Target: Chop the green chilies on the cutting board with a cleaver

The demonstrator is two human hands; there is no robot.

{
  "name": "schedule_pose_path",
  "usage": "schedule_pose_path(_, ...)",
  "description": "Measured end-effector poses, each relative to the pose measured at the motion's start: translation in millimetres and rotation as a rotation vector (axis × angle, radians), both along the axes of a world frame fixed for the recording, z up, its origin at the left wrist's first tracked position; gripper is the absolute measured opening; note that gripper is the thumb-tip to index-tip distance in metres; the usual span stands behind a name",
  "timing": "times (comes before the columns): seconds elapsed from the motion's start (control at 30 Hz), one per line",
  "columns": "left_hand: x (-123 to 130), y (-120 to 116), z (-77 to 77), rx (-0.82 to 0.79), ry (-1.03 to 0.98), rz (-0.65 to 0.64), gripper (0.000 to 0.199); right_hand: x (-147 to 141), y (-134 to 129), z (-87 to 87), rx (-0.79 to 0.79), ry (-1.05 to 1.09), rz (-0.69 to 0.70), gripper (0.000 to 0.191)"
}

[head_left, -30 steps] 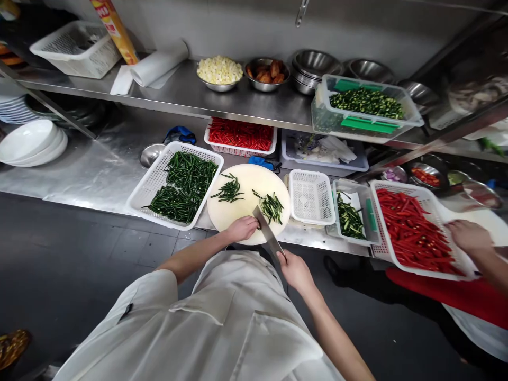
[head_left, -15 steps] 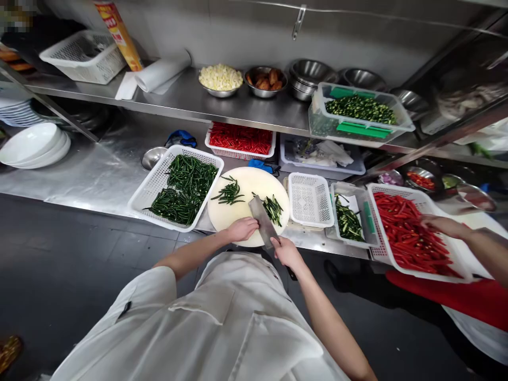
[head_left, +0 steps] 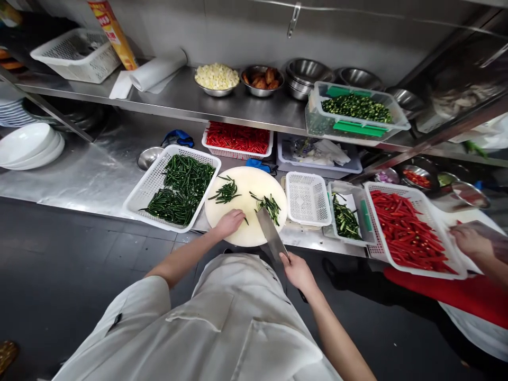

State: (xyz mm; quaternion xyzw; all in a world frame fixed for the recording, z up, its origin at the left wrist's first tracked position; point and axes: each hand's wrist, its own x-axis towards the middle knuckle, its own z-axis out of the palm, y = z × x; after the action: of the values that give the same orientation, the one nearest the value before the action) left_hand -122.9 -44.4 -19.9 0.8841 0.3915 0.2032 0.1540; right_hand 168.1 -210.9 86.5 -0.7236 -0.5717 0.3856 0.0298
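Observation:
My right hand [head_left: 298,271] grips the handle of a cleaver [head_left: 271,232], its blade slanting over the near right part of the round white cutting board [head_left: 245,180]. The blade's tip lies by a small pile of split green chilies [head_left: 270,207]. My left hand [head_left: 230,223] is over the board's near left side, fingers pinched, with the thin tip of a green chili [head_left: 246,220] showing at the fingertips. A small bunch of whole green chilies [head_left: 225,191] lies on the board's left. Left of the board, a white basket [head_left: 133,200] holds many more green chilies.
Right of the board are a small white basket [head_left: 308,198], a clear tub [head_left: 367,211] with split green chilies and a basket of red chilies [head_left: 408,233]. A co-worker's hand [head_left: 472,241] is beside that basket. A steel shelf [head_left: 170,103] with bowls overhangs the counter.
My left hand has moved left, away from the blade, with a chili tip now showing. The cleaver has shifted right and toward me. The co-worker's hand has left the red chilies.

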Motion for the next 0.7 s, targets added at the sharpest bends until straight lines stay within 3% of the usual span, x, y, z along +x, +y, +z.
schedule_pose_path(0.1, 26, -22, -7.2, -0.015, -0.049, -0.144, 0.023, -7, 6, 16.9, 0.015, -0.073, 0.092, 0.04)
schedule_pose_path(0.23, 40, -30, -11.0, -0.035, -0.061, -0.204, 0.022, -2, 7, 26.9, -0.005, -0.125, 0.179, 0.038)
schedule_pose_path(0.37, 39, -28, -9.6, -0.071, -0.076, -0.213, 0.022, -8, 18, 9.2, -0.002, -0.044, 0.159, 0.035)
schedule_pose_path(0.47, 38, -27, -3.8, -0.076, -0.076, -0.222, 0.023, -27, 38, -9.8, 0.006, 0.051, 0.059, 0.038)
schedule_pose_path(0.57, 32, -13, 5.7, -0.036, -0.049, -0.263, 0.025, -35, 50, -17.8, 0.024, 0.131, -0.034, 0.046)
schedule_pose_path(0.63, 23, 7, 14.0, 0.018, -0.029, -0.146, 0.024, -31, 47, -16.1, 0.068, 0.145, -0.048, 0.047)
schedule_pose_path(0.7, 11, 32, 22.4, 0.076, -0.022, 0.11, 0.023, -23, 36, -11.9, 0.102, 0.158, -0.008, 0.046)
